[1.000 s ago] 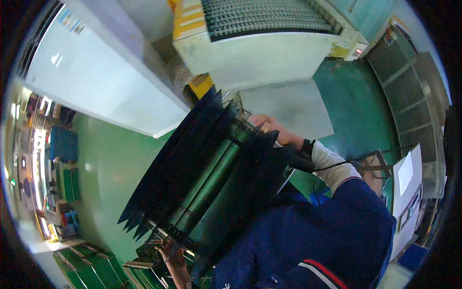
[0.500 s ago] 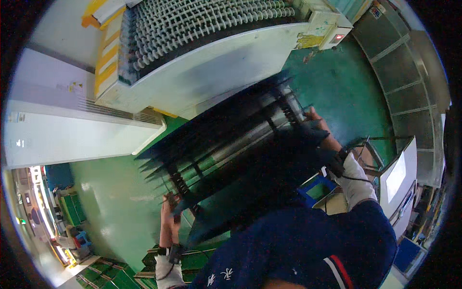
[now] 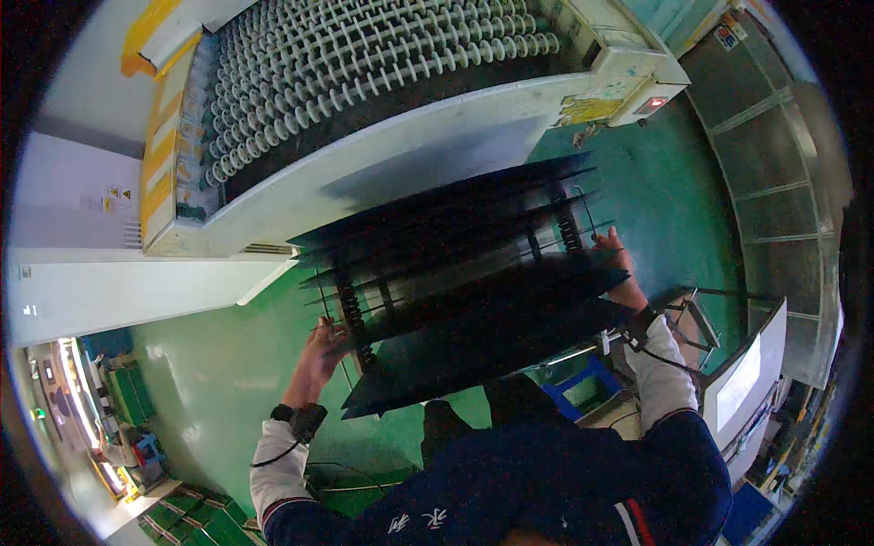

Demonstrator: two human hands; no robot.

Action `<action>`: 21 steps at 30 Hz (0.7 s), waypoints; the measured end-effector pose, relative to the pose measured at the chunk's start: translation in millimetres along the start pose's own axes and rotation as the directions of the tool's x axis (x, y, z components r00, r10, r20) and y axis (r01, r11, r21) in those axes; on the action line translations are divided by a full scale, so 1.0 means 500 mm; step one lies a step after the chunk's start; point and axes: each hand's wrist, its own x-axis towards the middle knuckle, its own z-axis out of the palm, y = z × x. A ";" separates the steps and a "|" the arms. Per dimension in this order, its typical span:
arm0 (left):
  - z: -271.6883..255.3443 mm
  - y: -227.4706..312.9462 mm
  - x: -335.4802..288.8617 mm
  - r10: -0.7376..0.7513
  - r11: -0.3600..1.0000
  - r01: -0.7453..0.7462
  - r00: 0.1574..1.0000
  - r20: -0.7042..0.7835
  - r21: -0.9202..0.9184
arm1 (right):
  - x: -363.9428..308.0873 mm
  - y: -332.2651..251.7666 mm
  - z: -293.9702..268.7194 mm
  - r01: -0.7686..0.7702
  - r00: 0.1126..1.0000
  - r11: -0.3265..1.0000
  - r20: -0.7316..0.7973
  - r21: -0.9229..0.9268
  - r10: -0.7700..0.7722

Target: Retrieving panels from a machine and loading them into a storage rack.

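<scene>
Between my two hands hangs a rack [image 3: 482,337] carrying several thin black panels set on edge, with dark ribbed uprights and thin metal rods at its ends. My left hand [image 3: 316,361] grips the rack's left end, fingers curled at a rod. At the right end my right hand [image 3: 623,268] is closed on the frame, its fingertips showing beside the rods; part of this hand is hidden behind a panel. The rack is held off the floor, slightly higher on the right, in front of a white roller conveyor [image 3: 437,100].
Rows of pale wheels [image 3: 364,68] top the conveyor. A white cabinet [image 3: 137,291] stands at left, metal-framed grey panels [image 3: 774,173] at right. Near my right arm are a white board [image 3: 751,382] and a blue frame [image 3: 587,387]. Green flooring [image 3: 209,382] lies around.
The rack has turned closer to level and sits nearer the conveyor's front. My left hand has risen with its end; my right hand has dropped slightly. Both keep hold.
</scene>
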 end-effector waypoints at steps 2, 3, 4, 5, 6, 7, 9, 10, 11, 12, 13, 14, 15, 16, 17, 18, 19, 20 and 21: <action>-0.003 0.013 0.025 0.017 0.999 -0.017 1.000 0.007 0.034 | 0.032 0.008 0.007 0.036 0.995 0.999 0.095 -0.012 -0.035; -0.008 0.015 0.043 0.016 0.999 -0.016 1.000 -0.012 0.048 | 0.044 0.013 0.010 0.048 0.993 0.998 0.109 -0.030 -0.045; -0.016 0.015 0.057 0.010 0.998 -0.008 0.999 -0.033 0.061 | 0.053 0.016 0.019 0.057 0.991 0.997 0.123 -0.051 -0.050; -0.020 0.013 0.068 0.003 0.998 0.001 0.998 -0.066 0.059 | 0.048 0.013 0.043 0.058 0.994 0.994 0.100 -0.087 -0.050; -0.025 0.012 0.078 -0.006 0.998 0.011 0.995 -0.100 0.056 | 0.044 0.007 0.068 0.058 0.996 0.991 0.076 -0.124 -0.049; -0.030 0.007 0.085 -0.027 0.998 0.034 0.992 -0.126 0.052 | 0.034 -0.002 0.079 0.074 0.987 0.984 0.151 -0.162 -0.049; -0.055 0.005 0.081 -0.040 0.992 0.052 0.994 -0.102 0.115 | 0.021 -0.020 0.084 0.105 0.958 0.968 0.284 -0.229 -0.037; -0.065 0.013 0.078 -0.058 0.985 0.070 0.995 -0.081 0.158 | 0.023 -0.017 0.067 0.149 0.949 0.959 0.308 -0.242 -0.070; -0.090 0.012 0.061 -0.062 0.955 0.079 0.996 -0.067 0.285 | 0.037 -0.013 0.057 0.195 0.930 0.944 0.354 -0.264 -0.093; -0.062 0.019 0.045 -0.050 0.959 0.063 0.997 -0.054 0.278 | 0.034 -0.006 0.039 0.249 0.912 0.926 0.392 -0.282 -0.125; -0.014 0.048 0.009 -0.030 0.963 0.042 0.998 -0.050 0.267 | 0.009 -0.001 0.031 0.450 0.861 0.809 0.423 -0.378 -0.282; 0.017 0.070 -0.023 0.000 0.968 0.013 0.999 -0.050 0.252 | -0.017 -0.006 0.035 0.625 0.772 0.636 0.481 -0.454 -0.415; 0.014 0.073 -0.047 -0.011 0.958 0.021 0.999 -0.036 0.285 | -0.036 -0.013 0.028 0.608 0.792 0.618 0.437 -0.499 -0.426; 0.000 0.064 -0.075 0.008 0.965 0.003 0.999 -0.043 0.262 | -0.054 -0.019 0.022 0.587 0.810 0.600 0.394 -0.544 -0.435; -0.017 0.051 -0.098 0.030 0.971 -0.017 0.998 -0.050 0.237 | -0.061 -0.037 -0.004 0.382 0.924 0.749 0.225 -0.541 -0.309; -0.032 0.033 -0.123 0.052 0.976 -0.039 0.997 -0.058 0.212 | -0.073 -0.054 -0.033 0.158 0.987 0.855 0.059 -0.493 -0.149; -0.046 0.008 -0.149 0.050 0.986 -0.030 0.991 -0.124 0.161 | -0.093 -0.065 -0.061 0.174 0.983 0.876 0.033 -0.450 -0.178; -0.062 -0.022 -0.178 0.045 0.994 -0.025 0.980 -0.193 0.107 | -0.117 -0.084 -0.070 0.194 0.974 0.865 -0.013 -0.464 -0.226; -0.077 -0.054 -0.206 0.036 0.998 -0.023 0.965 -0.261 0.051 | -0.142 -0.110 -0.079 0.214 0.960 0.852 -0.056 -0.479 -0.273</action>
